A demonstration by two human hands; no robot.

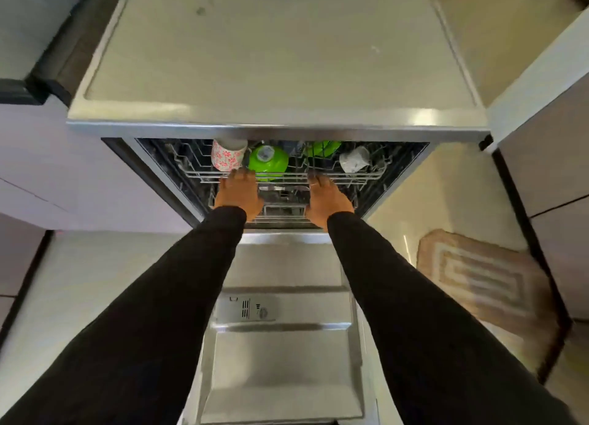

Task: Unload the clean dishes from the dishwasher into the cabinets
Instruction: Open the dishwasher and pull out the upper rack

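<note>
Head view: the upper rack (287, 177) sits mostly inside the dishwasher, carrying a floral mug (228, 154), green bowl (268, 162) and white cup (354, 159). Left hand (238, 192) and right hand (328, 200) curl over its front rail. Pull evenly and level, I judge. The open door (280, 345) lies below; a rug (478, 278) lies right.

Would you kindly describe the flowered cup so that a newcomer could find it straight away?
Look into the open dishwasher under the counter, at its upper rack. The flowered cup sits at the left end, just beyond the left hand. Unlike the green bowl beside it, it is white with pink flowers.
</note>
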